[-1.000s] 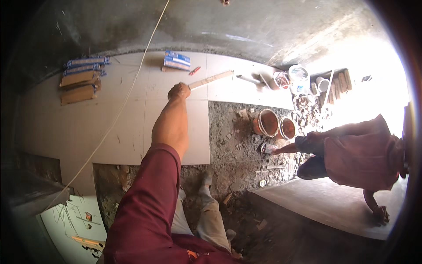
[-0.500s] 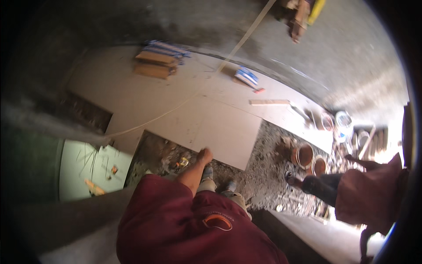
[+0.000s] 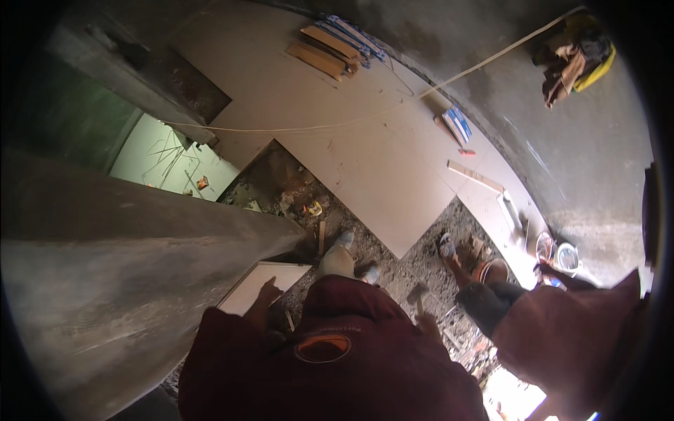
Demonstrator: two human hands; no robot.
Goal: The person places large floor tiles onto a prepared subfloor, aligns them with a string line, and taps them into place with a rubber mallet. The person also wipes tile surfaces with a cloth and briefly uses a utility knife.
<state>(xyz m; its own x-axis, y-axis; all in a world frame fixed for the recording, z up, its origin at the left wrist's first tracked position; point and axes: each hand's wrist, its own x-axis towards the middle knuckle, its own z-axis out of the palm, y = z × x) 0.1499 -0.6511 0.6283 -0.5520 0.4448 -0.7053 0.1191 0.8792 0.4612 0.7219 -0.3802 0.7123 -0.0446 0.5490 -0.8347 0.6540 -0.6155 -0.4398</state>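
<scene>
Pale floor tiles laid over rubble, crossed by a taut string line; left hand rests on a loose tile leaning by the concrete column, right hand grips a hammer, second person crouching beside

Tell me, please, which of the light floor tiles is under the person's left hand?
The loose tile leaning by the grey wall, apart from the laid tiles. The left hand rests on it; the right hand holds a hammer.
</scene>
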